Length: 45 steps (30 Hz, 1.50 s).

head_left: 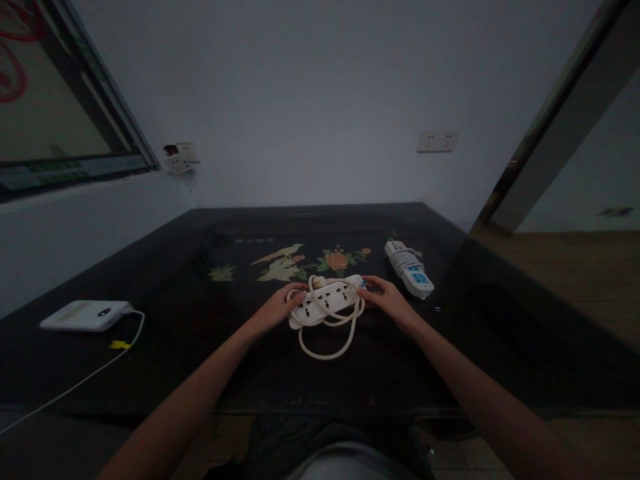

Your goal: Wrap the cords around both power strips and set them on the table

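Between my two hands is a white power strip (316, 309), tilted with its right end farther from me. Its pale cord (327, 357) is looped loosely around it, and one loop hangs toward me. My left hand (283, 305) grips the strip's left end, thumb on top. At the other end, my right hand (387, 299) has its thumb and fingers closed on the strip and cord near a small blue part. Whether the strip rests on the black table (250, 373) or is slightly raised, I cannot tell.
Right of my hands lies a second power strip (417, 279) with blue sockets, its grey cord wound around it. A white power bank (90, 316) with a cable lies at the left. Wall sockets (437, 141) are on the wall behind the table.
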### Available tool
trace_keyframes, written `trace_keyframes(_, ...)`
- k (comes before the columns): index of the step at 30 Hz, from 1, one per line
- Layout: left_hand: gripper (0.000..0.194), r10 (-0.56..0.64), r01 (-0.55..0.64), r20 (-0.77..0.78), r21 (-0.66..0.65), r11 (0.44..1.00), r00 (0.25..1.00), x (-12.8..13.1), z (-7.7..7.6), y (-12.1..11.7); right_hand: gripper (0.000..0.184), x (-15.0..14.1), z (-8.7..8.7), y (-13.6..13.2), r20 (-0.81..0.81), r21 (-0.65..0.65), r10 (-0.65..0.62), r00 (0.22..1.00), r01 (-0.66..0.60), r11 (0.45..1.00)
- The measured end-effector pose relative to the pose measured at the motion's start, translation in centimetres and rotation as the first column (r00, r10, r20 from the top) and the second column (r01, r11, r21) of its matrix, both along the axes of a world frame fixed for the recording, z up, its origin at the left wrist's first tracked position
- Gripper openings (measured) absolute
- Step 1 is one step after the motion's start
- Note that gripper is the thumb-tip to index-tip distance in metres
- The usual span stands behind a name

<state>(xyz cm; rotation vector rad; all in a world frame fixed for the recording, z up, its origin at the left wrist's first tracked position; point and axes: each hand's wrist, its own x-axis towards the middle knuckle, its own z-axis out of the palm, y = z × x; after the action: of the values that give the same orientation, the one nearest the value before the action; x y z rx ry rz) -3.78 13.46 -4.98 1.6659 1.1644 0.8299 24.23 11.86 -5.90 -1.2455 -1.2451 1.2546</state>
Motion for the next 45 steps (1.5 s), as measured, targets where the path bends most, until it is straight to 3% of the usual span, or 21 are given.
trace_keyframes(5, 0.047, -0.044, 0.046, -0.047, 0.051, 0.998, 0.998, 0.2, 0.2, -0.4, 0.052, 0.1, 0.0, -0.1, 0.012, 0.049, -0.01, 1.0, 0.009, 0.999)
trace_keyframes(11, 0.037, 0.0, 0.002, -0.006, 0.175, 0.985, 1.0, 0.3, 0.4, -1.1, 0.057, 0.0, 0.7, -0.5, 0.078, 0.187, -0.011, 0.997, -0.004, 0.982)
trace_keyframes(18, 0.034, 0.04, -0.033, -0.006, 0.455, 0.89, 0.999, -0.4, 0.7, -1.7, 0.057, -0.2, 1.4, -1.3, 0.038, 0.387, -0.012, 0.999, -0.004, 0.922)
trace_keyframes(23, 0.033, 0.071, -0.056, -0.007, 0.544, 0.838, 0.997, -0.5, 0.9, -2.0, 0.055, -0.2, 1.8, -1.9, 0.06, 0.484, -0.039, 0.997, 0.005, 0.875)
trace_keyframes(27, 0.034, 0.046, -0.034, -0.01, 0.544, 0.838, 0.999, -0.3, 0.9, -2.1, 0.055, -0.1, 2.0, -2.0, 0.104, 0.501, -0.04, 0.994, -0.018, 0.865)
trace_keyframes(33, 0.058, 0.017, -0.031, 0.037, 0.435, 0.9, 0.999, 0.0, 1.0, -2.4, 0.053, 0.0, 1.9, -1.9, 0.137, 0.493, -0.038, 0.99, -0.035, 0.869)
trace_keyframes(40, 0.048, 0.084, -0.085, 0.016, 0.326, 0.942, 0.996, 1.0, 1.6, -1.9, 0.051, -0.5, 2.0, -2.0, 0.136, 0.533, -0.089, 0.987, 0.003, 0.846)
trace_keyframes(45, 0.048, 0.153, -0.125, -0.087, 0.266, 0.956, 0.984, 1.4, 2.9, -0.4, 0.049, -1.2, 2.5, -2.0, 0.15, 0.538, -0.088, 0.985, -0.007, 0.843)
